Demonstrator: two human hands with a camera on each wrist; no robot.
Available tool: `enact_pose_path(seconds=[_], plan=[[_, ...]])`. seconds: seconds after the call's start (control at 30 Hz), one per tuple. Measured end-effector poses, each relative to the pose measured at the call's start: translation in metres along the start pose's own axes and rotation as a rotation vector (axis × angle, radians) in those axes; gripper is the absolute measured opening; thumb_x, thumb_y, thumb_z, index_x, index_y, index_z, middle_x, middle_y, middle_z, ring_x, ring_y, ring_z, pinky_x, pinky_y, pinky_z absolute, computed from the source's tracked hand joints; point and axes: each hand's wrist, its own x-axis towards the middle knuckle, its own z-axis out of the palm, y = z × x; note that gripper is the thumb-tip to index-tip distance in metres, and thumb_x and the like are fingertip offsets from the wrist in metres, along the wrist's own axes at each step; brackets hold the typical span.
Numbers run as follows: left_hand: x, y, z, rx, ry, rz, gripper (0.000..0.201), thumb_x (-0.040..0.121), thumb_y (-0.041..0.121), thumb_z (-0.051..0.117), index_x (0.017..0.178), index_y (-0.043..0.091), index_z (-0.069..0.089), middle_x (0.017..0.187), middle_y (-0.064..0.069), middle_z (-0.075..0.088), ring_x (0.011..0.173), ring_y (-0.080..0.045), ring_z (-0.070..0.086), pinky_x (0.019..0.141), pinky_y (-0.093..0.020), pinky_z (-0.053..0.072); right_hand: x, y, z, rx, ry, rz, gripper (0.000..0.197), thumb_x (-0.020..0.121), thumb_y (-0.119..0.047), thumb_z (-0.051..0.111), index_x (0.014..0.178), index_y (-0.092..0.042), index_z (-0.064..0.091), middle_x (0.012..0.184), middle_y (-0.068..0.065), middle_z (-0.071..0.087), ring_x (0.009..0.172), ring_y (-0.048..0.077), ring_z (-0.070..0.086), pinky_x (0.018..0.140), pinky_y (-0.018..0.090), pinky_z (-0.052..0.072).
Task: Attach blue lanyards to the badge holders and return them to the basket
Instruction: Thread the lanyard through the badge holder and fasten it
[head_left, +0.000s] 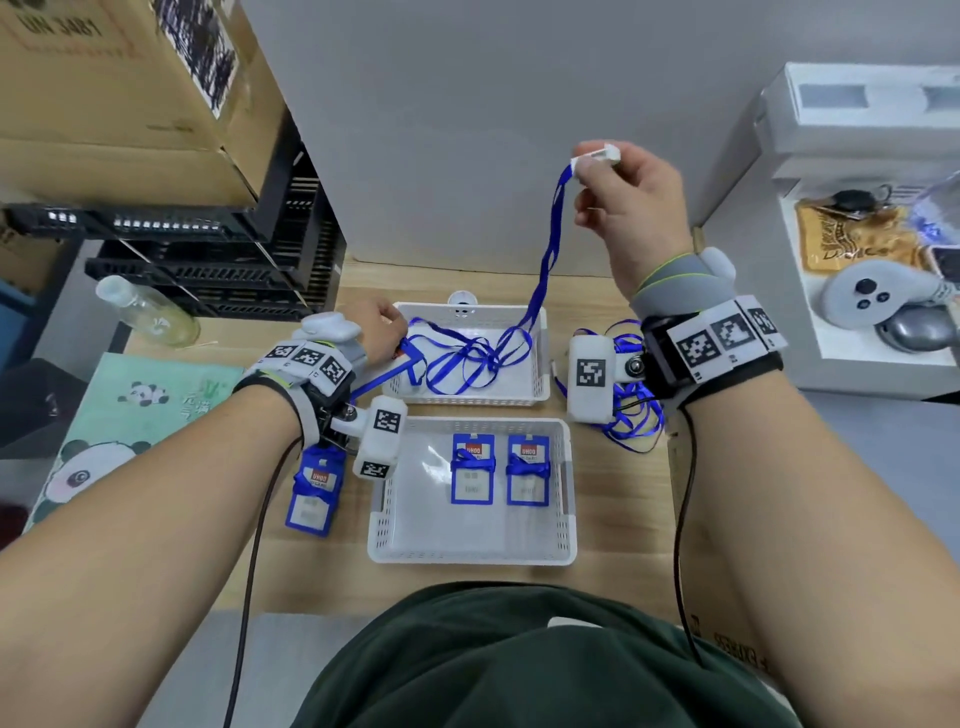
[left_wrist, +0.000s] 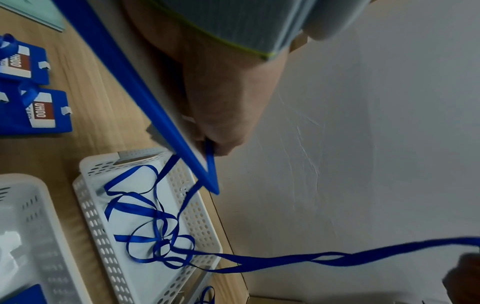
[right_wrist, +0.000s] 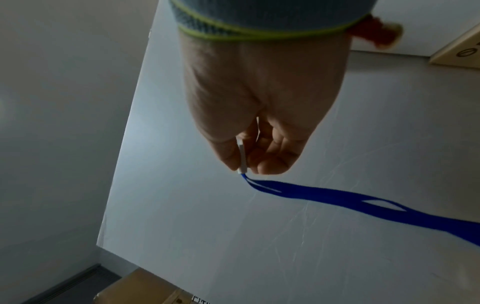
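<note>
- Right hand (head_left: 631, 208) is up high over the counter (head_left: 613, 519), thumb and fingers pinched on the white clip (head_left: 597, 155) at the end of a blue lanyard (head_left: 545, 260).
- That lanyard trails down from the clip into the far basket (head_left: 540, 364), where its tail lies in a loose tangle of blue ribbon on the basket floor.
- Left hand (head_left: 382, 327) sits at the far basket's left rim, fingers curled round the top of a blue badge holder (left_wrist: 145, 98); the holder slants down from the hand towards the wrist.
- From the left wrist view, a ribbon strand seems to run by the held holder's lower corner, but I can't tell whether it's threaded or just passing behind.
- Near basket (head_left: 566, 519) holds two finished badges (head_left: 471, 467), side by side, each with blue ribbon wrapped round its middle. Two done, I'd say.
- Another wrapped badge (head_left: 314, 488) lies on the counter just left of the near basket, and the left wrist view shows two there; they appear finished but not yet put back.
- More loose lanyards (head_left: 631, 421) are heaped on the counter right of the baskets, partly behind the right wrist rig.
- My read: mid-task. This lanyard is being drawn clear of the tangle, the clip has yet to meet the holder, and wrapping and returning come after.
</note>
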Motion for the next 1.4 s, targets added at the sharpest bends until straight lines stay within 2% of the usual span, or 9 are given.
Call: enact_pose_path(seconds=[0.07, 0.17, 0.33, 0.5, 0.67, 0.83, 1.0, 1.27, 1.4], plan=[[-0.004, 0.005, 0.0, 0.013, -0.015, 0.022, 0.031, 0.093, 0.031, 0.057, 0.121, 0.018, 0.059, 0.103, -0.004, 0.07, 0.08, -0.016, 0.06, 0.07, -0.025, 0.042, -0.007, -0.001, 0.004, -0.019, -0.114, 0.0, 0.007, 0.093, -0.01, 0.06, 0.095, -0.009, 0.067, 0.074, 0.0, 0.059, 0.057, 0.011, 0.051, 0.058, 0.023, 0.047], [-0.014, 0.02, -0.001, -0.042, -0.053, 0.149, 0.04, 0.093, 0.03, 0.058, 0.131, 0.02, 0.053, 0.097, 0.005, 0.065, 0.065, -0.003, 0.055, 0.053, -0.014, 0.036, -0.019, -0.003, 0.012, -0.029, -0.298, 0.057, 0.014, 0.099, -0.013, 0.053, 0.095, -0.01, 0.066, 0.08, 0.002, 0.063, 0.066, 0.012, 0.059, 0.068, 0.025, 0.053], [-0.031, 0.056, -0.004, -0.081, -0.099, 0.395, 0.033, 0.093, 0.044, 0.055, 0.125, 0.036, 0.056, 0.102, 0.014, 0.066, 0.074, -0.004, 0.062, 0.062, -0.018, 0.041, -0.028, -0.006, 0.023, -0.11, -0.467, 0.129, 0.018, 0.103, -0.023, 0.046, 0.095, -0.016, 0.06, 0.092, 0.007, 0.074, 0.089, 0.021, 0.069, 0.091, 0.037, 0.051], [-0.035, 0.076, -0.015, -0.068, -0.034, 0.481, 0.024, 0.096, 0.041, 0.051, 0.109, 0.027, 0.067, 0.088, 0.005, 0.069, 0.076, -0.014, 0.061, 0.069, -0.026, 0.043, -0.029, -0.006, 0.021, -0.178, -0.506, 0.154, 0.019, 0.104, -0.021, 0.045, 0.101, -0.01, 0.06, 0.062, 0.002, 0.055, 0.049, 0.014, 0.049, 0.057, 0.025, 0.049], [-0.03, 0.077, -0.026, -0.04, 0.017, 0.483, 0.026, 0.097, 0.041, 0.049, 0.109, 0.025, 0.065, 0.093, 0.005, 0.068, 0.09, -0.017, 0.062, 0.08, -0.029, 0.046, -0.028, -0.003, 0.014, -0.393, -0.522, 0.214, 0.031, 0.104, -0.027, 0.044, 0.117, -0.008, 0.064, 0.061, -0.005, 0.035, 0.043, 0.007, 0.028, 0.045, 0.021, 0.029], [-0.032, 0.079, -0.035, -0.112, -0.018, 0.477, 0.019, 0.098, 0.03, 0.051, 0.111, 0.022, 0.062, 0.098, 0.001, 0.07, 0.092, -0.018, 0.063, 0.079, -0.029, 0.046, -0.032, -0.003, 0.013, -0.511, -0.539, 0.198, 0.03, 0.097, -0.037, 0.055, 0.1, -0.015, 0.075, 0.058, -0.004, 0.035, 0.046, 0.012, 0.025, 0.044, 0.023, 0.024], [-0.036, 0.079, -0.041, -0.178, -0.07, 0.486, 0.017, 0.1, 0.023, 0.045, 0.112, 0.024, 0.057, 0.095, -0.008, 0.071, 0.088, -0.024, 0.064, 0.078, -0.034, 0.046, -0.034, -0.005, 0.012, -0.653, -0.432, 0.146, 0.03, 0.087, -0.047, 0.067, 0.088, -0.019, 0.079, 0.037, -0.012, 0.023, 0.037, 0.009, 0.022, 0.046, 0.023, 0.023], [-0.048, 0.085, -0.053, -0.313, -0.068, 0.522, 0.012, 0.097, 0.022, 0.053, 0.109, 0.023, 0.056, 0.086, -0.005, 0.074, 0.082, -0.022, 0.068, 0.078, -0.036, 0.052, -0.033, 0.001, 0.016, -0.628, -0.335, 0.144, 0.022, 0.077, -0.04, 0.08, 0.072, -0.02, 0.07, 0.038, -0.016, 0.041, 0.035, 0.001, 0.037, 0.048, 0.021, 0.027], [-0.052, 0.086, -0.055, -0.332, -0.086, 0.563, 0.013, 0.097, 0.021, 0.052, 0.11, 0.023, 0.055, 0.085, -0.007, 0.074, 0.08, -0.027, 0.068, 0.077, -0.043, 0.054, -0.034, 0.001, 0.014, -0.592, -0.341, 0.138, 0.022, 0.077, -0.038, 0.08, 0.078, -0.017, 0.074, 0.038, -0.017, 0.042, 0.037, 0.001, 0.037, 0.049, 0.02, 0.028]])
